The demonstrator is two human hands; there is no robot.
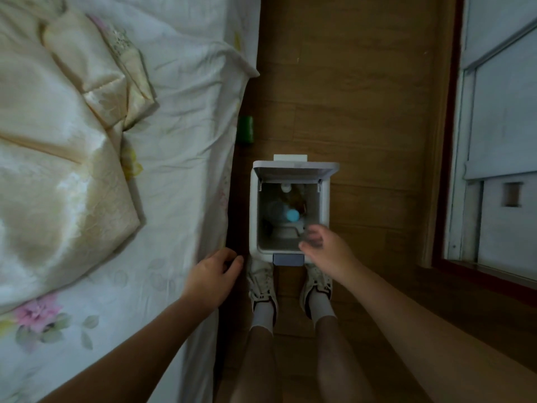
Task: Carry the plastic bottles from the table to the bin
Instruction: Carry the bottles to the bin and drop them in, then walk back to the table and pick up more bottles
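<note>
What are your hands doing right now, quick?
Left hand: open, fingers loosely curled, holding nothing, by the bed.
Right hand: open, a bit blurry, holding nothing, over the bin.

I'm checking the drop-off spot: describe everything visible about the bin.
The bin is a white, plastic-looking box, upright on the wood floor beside the bed. Its lid stands open at the far side; a grey-blue pedal faces the shoes. Inside lies a blue-capped clear bottle among blurred items. The right hand hovers over its near rim.
</note>
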